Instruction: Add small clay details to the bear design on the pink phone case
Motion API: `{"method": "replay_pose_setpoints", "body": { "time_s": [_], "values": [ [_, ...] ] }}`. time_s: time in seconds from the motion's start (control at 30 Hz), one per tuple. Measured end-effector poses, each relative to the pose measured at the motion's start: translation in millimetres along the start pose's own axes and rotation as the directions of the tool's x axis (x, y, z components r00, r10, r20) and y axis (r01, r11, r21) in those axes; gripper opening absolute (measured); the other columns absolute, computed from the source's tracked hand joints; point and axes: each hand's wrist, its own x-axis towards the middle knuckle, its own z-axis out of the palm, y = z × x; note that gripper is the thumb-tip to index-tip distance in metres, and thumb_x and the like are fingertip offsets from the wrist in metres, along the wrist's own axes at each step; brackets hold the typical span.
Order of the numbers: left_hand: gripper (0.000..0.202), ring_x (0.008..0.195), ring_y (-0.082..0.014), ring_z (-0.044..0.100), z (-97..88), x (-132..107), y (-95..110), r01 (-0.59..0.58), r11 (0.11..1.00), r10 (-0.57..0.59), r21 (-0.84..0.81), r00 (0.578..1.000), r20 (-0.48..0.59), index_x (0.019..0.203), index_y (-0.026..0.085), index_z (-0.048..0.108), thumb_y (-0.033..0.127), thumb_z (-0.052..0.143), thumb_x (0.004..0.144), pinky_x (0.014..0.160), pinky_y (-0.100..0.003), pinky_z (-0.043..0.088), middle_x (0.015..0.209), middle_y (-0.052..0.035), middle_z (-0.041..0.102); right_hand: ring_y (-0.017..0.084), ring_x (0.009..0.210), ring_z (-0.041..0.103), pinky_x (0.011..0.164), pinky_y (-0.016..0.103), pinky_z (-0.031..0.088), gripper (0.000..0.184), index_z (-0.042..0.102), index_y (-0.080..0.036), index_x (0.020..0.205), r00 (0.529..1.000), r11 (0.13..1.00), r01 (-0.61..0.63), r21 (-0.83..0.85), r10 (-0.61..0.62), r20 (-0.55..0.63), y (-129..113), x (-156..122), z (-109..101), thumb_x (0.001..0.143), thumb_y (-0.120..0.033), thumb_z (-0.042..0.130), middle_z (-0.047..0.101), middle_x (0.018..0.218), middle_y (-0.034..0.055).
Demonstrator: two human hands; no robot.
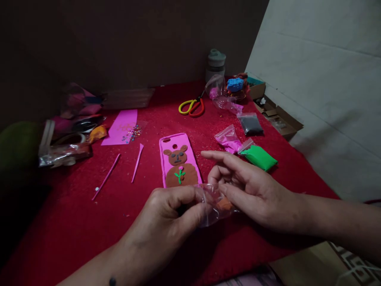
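My left hand (175, 216) pinches the left side of a clear plastic bag (210, 214) between thumb and fingers. Inside the bag lies a small lump of orange clay (225, 204). At the bag's right side, my right hand (253, 188) holds it with the thumb against bent fingers, the index finger stretched out to the left. Just beyond the hands lies a pink phone case (190, 149) decorated with a brown clay bear (177, 158) that carries a pink flower on a green stem. The lower end of the case is hidden behind my left hand and the bag.
Bags of green clay (260, 157), pink clay (229, 140) and dark clay (250, 124) lie on the right. Scissors (193, 107) and a bottle (216, 63) are farther back. Two pink tools (137, 163), a pink card (120, 127) with gems and several packets are left on the red cloth (89, 234).
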Motion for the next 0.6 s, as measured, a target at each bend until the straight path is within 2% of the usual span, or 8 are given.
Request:
{"method": "replay_pose_setpoints", "body": {
  "time_s": [0.17,0.27,0.43,0.6],
  "values": [
    [0.013,0.064,-0.0104,0.063,0.9,1.8,0.5,-0.031,0.998,0.031,-0.060,1.000,-0.006,0.079,0.016,0.076,0.024,0.067,0.079,0.057,-0.014,0.047,0.071,0.0002,0.074,0.010,0.068,0.054,0.059,0.023,0.048,0.050,0.035,-0.009,0.136,0.999,0.999,-0.032,-0.015,0.031,-0.035,2.3,-0.3,2.2,0.086,-0.003,0.040,0.057,0.087,0.0022],
    [0.010,0.070,-0.0100,0.067,3.6,1.8,0.5,-0.137,0.990,0.136,-0.038,0.990,-0.030,0.082,0.018,0.076,0.020,0.066,0.079,0.061,-0.012,0.050,0.078,0.0018,0.077,0.010,0.068,0.055,0.060,0.025,0.048,0.047,0.037,-0.011,0.134,0.997,0.997,-0.061,-0.037,0.059,-0.054,2.9,-0.9,4.7,0.088,-0.007,0.040,0.057,0.088,0.0020],
    [0.013,0.058,-0.0083,0.065,6.2,2.4,-2.6,-0.257,0.944,0.274,0.208,0.960,-0.056,0.078,0.017,0.075,0.016,0.063,0.082,0.053,-0.011,0.047,0.067,0.0025,0.074,0.009,0.061,0.052,0.056,0.024,0.047,0.044,0.038,-0.016,0.133,0.988,0.987,-0.142,0.079,0.147,-0.051,2.7,-0.1,6.9,0.090,-0.007,0.041,0.056,0.086,0.0000],
    [0.013,0.056,-0.0095,0.066,6.6,1.6,-7.2,-0.309,0.868,0.366,0.388,0.927,-0.080,0.078,0.016,0.074,0.014,0.062,0.082,0.052,-0.013,0.048,0.067,0.0010,0.073,0.010,0.070,0.054,0.060,0.023,0.047,0.039,0.043,-0.015,0.125,0.980,0.968,-0.182,0.172,0.194,-0.053,-1.6,3.3,5.3,0.087,-0.004,0.042,0.056,0.083,0.0002]
  ]
}}
